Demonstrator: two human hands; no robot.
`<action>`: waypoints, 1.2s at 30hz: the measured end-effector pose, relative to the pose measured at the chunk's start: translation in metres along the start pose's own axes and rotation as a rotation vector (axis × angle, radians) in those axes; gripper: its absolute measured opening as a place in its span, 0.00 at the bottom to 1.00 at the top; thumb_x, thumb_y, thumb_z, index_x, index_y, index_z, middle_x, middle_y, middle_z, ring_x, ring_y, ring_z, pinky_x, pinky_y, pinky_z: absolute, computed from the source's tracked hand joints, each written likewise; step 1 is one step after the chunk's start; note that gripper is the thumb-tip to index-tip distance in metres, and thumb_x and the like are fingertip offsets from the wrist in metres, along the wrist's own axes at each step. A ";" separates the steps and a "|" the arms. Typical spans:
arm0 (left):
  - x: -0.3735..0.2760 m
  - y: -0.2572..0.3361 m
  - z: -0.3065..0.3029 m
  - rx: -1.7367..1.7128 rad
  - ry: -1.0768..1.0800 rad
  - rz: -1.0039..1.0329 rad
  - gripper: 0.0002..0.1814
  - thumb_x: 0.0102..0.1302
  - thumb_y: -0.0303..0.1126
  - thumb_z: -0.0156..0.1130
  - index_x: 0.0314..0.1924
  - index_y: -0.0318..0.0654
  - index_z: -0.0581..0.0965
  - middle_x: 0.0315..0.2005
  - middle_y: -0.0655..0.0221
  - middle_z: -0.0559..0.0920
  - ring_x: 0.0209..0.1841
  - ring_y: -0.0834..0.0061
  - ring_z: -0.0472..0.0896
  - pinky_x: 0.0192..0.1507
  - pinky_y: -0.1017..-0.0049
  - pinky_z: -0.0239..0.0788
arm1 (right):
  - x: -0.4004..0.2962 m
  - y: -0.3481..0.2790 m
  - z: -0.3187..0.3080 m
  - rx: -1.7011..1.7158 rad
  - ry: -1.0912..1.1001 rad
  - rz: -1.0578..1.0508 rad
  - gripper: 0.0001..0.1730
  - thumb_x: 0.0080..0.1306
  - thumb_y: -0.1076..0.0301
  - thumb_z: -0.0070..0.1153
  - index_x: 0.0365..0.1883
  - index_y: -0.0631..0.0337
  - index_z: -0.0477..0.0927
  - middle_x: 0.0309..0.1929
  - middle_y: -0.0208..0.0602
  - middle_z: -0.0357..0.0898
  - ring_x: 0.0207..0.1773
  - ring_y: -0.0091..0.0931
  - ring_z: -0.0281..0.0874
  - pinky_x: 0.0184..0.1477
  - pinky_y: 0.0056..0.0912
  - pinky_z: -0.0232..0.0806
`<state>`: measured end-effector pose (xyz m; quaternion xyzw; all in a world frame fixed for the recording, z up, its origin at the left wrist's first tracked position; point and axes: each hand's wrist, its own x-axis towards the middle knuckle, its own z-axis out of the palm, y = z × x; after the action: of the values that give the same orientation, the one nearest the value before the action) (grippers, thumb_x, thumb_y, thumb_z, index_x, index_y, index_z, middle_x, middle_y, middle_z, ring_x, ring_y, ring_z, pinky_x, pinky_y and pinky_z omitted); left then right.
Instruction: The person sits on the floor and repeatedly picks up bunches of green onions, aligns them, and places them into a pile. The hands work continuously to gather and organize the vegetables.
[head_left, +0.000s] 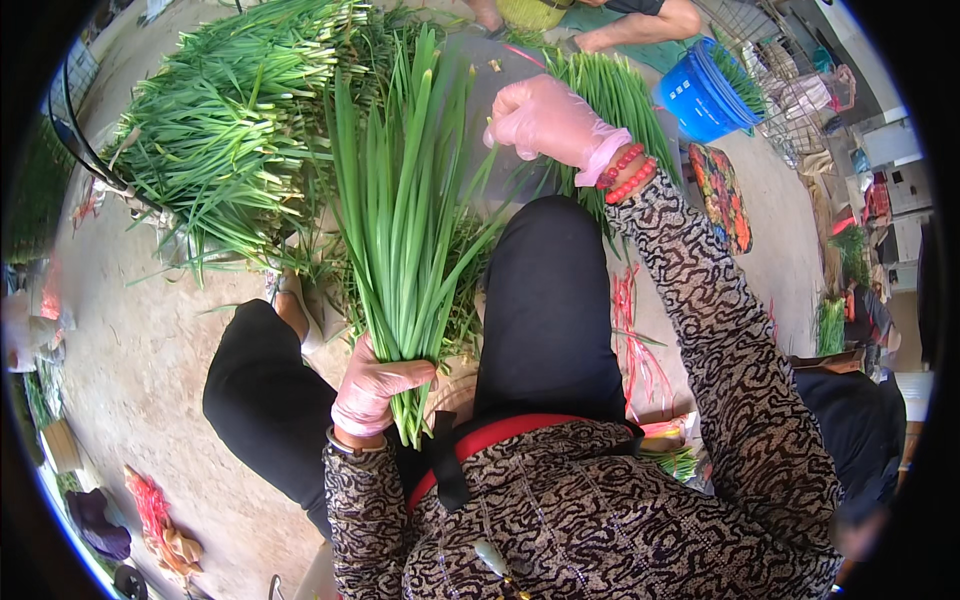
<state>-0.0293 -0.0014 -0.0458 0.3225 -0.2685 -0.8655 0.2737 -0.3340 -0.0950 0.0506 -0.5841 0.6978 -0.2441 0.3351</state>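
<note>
My left hand (382, 386), in a thin clear plastic glove, grips a bunch of garlic chives (405, 247) near the pale stem ends. The bunch stands up from my fist, its flat leaves fanned away from me. Beyond my right knee, my gloved right hand (544, 120) is raised with curled fingers, a bit of green leaf showing at the fingertips. Behind that hand, more chives (600, 94) lie on a dark grey sheet (476, 71). A large heap of chives (232, 127) sits at the upper left, many cut ends facing right.
A blue bucket (697, 94) with greens stands at the upper right, near a wire cage (787, 90) and a flowered cushion (721, 199). Red plastic ties (634, 337) lie beside my right leg. Across from me sits another person, with an arm (637, 30) visible. A dark curved handle (90, 154) borders the heap.
</note>
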 end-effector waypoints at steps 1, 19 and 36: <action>-0.001 0.000 0.000 0.002 0.005 0.001 0.25 0.47 0.12 0.69 0.49 0.35 0.81 0.37 0.72 0.85 0.37 0.78 0.82 0.43 0.78 0.73 | 0.000 0.000 -0.003 -0.043 -0.004 -0.009 0.11 0.55 0.65 0.64 0.24 0.63 0.79 0.18 0.27 0.71 0.21 0.18 0.68 0.26 0.22 0.61; -0.002 -0.002 0.001 0.142 0.031 -0.021 0.23 0.46 0.13 0.70 0.45 0.36 0.82 0.34 0.73 0.85 0.33 0.79 0.81 0.41 0.78 0.73 | 0.024 0.002 -0.031 0.358 0.012 -0.420 0.27 0.62 0.78 0.55 0.62 0.63 0.76 0.52 0.29 0.79 0.43 0.14 0.68 0.45 0.16 0.64; -0.002 -0.002 -0.002 0.188 0.011 -0.047 0.22 0.48 0.14 0.67 0.46 0.36 0.83 0.35 0.77 0.84 0.36 0.81 0.79 0.43 0.79 0.70 | 0.023 -0.009 -0.026 0.126 -0.145 -0.382 0.19 0.61 0.72 0.59 0.51 0.63 0.82 0.42 0.25 0.81 0.41 0.14 0.71 0.46 0.19 0.66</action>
<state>-0.0270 0.0006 -0.0478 0.3576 -0.3394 -0.8409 0.2233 -0.3497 -0.1209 0.0694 -0.6997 0.5317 -0.3039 0.3679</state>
